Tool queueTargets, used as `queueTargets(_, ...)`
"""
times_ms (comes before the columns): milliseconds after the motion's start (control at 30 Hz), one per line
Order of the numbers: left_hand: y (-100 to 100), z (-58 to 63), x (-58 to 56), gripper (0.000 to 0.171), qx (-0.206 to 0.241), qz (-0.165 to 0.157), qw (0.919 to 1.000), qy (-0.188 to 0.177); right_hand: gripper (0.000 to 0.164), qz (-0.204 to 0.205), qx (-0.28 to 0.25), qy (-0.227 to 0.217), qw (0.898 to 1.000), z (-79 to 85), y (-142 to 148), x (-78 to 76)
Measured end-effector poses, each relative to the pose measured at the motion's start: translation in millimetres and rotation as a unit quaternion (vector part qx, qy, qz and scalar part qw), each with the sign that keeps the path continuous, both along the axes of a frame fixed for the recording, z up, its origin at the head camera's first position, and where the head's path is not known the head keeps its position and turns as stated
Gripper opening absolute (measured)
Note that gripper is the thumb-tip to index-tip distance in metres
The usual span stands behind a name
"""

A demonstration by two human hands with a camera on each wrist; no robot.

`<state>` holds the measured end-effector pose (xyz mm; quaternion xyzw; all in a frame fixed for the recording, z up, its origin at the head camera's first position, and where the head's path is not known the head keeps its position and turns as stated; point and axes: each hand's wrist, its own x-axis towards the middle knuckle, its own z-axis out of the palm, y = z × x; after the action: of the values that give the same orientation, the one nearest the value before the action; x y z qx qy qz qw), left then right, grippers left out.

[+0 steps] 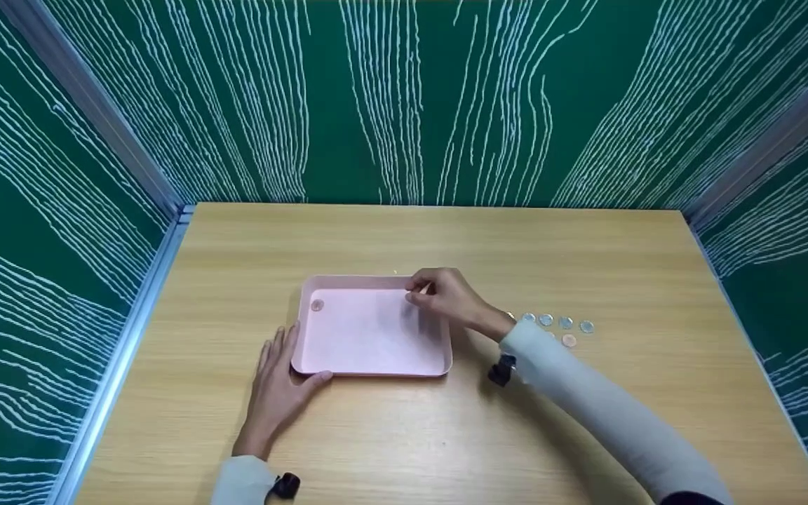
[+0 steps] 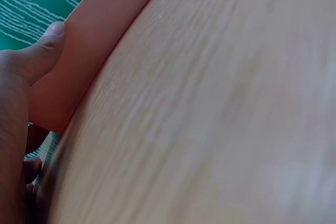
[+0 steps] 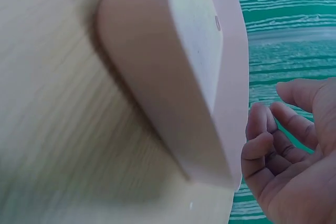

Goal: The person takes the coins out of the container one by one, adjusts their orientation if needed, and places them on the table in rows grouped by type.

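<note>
A shallow pink tray point(image 1: 376, 372) lies on the table with one copper-coloured coin point(image 1: 317, 305) in its upper left part. At the tray's near left corner is my left hand point(image 1: 281, 393), fingers fairly straight along the left side and thumb on the front wall. My right hand point(image 1: 446, 294) hovers over the right part of the tray, fingers bent. In the right wrist view, the right thumb point(image 3: 299, 92) stands apart from the fingers, with nothing visible between them. Silver coins point(image 1: 565, 322) and a copper-coloured coin point(image 1: 569, 341) lie right of the tray, some partly hidden by the right wrist.
The wooden table point(image 1: 446, 435) bears the tray and coins. Green panels with white wavy lines point(image 1: 383, 105) rise behind it and at both sides. Metal framing point(image 1: 123, 337) runs along the left edge. A tiny pale speck point(image 1: 395, 271) lies behind the tray.
</note>
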<state>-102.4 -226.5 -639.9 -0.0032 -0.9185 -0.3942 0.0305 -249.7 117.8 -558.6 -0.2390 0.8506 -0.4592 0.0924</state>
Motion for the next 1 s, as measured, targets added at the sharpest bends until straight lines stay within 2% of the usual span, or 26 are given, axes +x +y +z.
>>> queueTargets(367, -1, -0.5, 0.8, 0.111, -0.005, 0.003, 1.0, 0.004, 0.019, 0.062, 0.035, -0.019, 0.997, 3.8, -46, -17.0)
queueTargets(533, 0, -0.3, 1.0, 0.111, -0.005, 0.002, 1.0, -0.003, 0.019, 0.089, 0.024, -0.021, 0.996, 1.7, -67, -20.4)
queueTargets(800, -1, -0.6, 1.8, 0.11, -0.007, 0.0, 1.0, 0.0, 0.016, 0.147, 0.012, -0.008, 0.989, -10.6, -103, -19.2)
queueTargets(1000, 0, 1.2, 1.1, 0.11, -0.007, -0.003, 0.9999, 0.015, 0.013, 0.178, 0.02, -0.003, 0.984, -20.3, -121, -25.5)
